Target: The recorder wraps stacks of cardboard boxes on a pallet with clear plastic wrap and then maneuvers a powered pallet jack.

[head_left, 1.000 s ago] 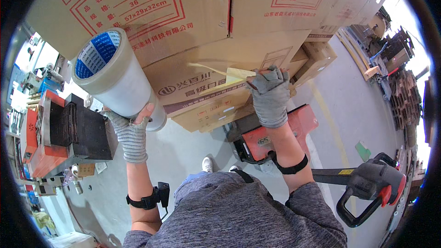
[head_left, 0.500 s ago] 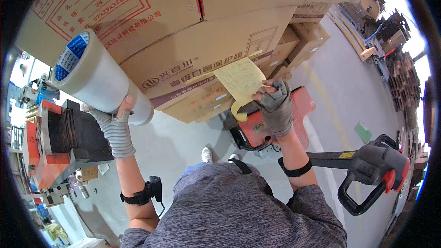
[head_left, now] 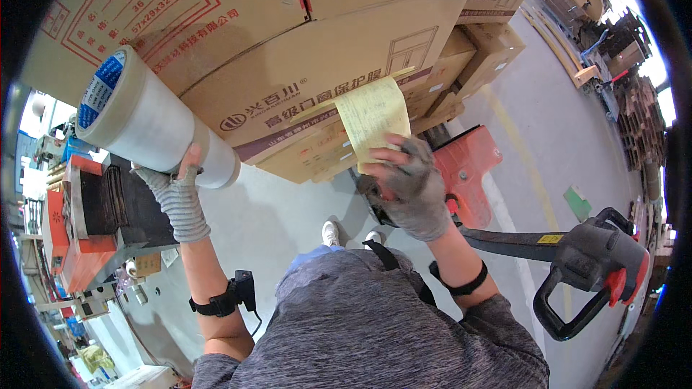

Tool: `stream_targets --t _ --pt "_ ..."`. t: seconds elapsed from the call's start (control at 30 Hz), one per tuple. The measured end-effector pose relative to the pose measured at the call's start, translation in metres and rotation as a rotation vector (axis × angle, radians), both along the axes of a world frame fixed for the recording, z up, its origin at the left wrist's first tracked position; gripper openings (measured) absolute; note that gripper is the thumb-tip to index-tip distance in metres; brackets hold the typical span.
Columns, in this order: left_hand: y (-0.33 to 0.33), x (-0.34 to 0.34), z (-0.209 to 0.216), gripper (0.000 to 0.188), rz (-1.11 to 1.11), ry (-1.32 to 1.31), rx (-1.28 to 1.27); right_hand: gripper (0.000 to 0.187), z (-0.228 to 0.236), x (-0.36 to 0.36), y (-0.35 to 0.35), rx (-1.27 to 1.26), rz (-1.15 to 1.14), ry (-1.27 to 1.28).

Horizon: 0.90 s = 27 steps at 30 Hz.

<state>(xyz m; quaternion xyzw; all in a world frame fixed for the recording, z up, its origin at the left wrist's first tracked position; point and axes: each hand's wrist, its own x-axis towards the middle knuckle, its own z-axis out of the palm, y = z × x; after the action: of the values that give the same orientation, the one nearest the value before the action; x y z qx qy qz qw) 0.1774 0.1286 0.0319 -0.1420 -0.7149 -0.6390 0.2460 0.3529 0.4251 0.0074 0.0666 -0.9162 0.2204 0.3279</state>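
Observation:
My left hand point(head_left: 176, 194), in a grey fingerless glove, grips a long pale roll of clear film point(head_left: 155, 115) near its lower end. The roll is tilted, with its blue-and-white core showing at the upper end. My right hand point(head_left: 412, 191), gloved too and smeared by motion, has its fingers curled at the lower edge of a yellow paper sheet point(head_left: 371, 109) with handwriting on it. This sheet hangs in front of a large cardboard box point(head_left: 317, 65), and my fingers cover its lower end.
More cardboard boxes point(head_left: 483, 61) stand stacked ahead. A red pallet truck base point(head_left: 468, 173) is beyond my right hand, and its black handle point(head_left: 591, 266) reaches to my right. An orange-and-black machine point(head_left: 94, 209) stands at left. Dark stacked material point(head_left: 638, 122) lies far right.
My right hand has moved left and a little nearer, from the sheet's right edge to its lower end. The sheet hangs straighter. My left hand and the roll have shifted slightly left.

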Motion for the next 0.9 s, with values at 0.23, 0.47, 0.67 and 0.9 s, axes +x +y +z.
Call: stream_targets --t 0.23,0.47,0.67,0.9 --pt "0.003 -0.002 -0.004 0.101 -0.048 -0.07 0.094 0.028 -0.04 -0.126 -0.021 0.278 -0.153 -0.299" --pt "0.003 0.002 -0.005 0.105 -0.003 -0.089 0.08 0.031 -0.088 -0.15 -0.028 0.329 -0.236 -0.194" --pt "0.004 -0.001 -0.001 0.105 -0.007 -0.031 0.025 0.029 -0.098 -0.161 -0.031 0.249 -0.275 -0.194" --pt "0.0 -0.001 -0.005 0.105 -0.049 0.0 0.046 0.028 -0.106 -0.167 -0.05 -0.292 -0.393 -0.513"
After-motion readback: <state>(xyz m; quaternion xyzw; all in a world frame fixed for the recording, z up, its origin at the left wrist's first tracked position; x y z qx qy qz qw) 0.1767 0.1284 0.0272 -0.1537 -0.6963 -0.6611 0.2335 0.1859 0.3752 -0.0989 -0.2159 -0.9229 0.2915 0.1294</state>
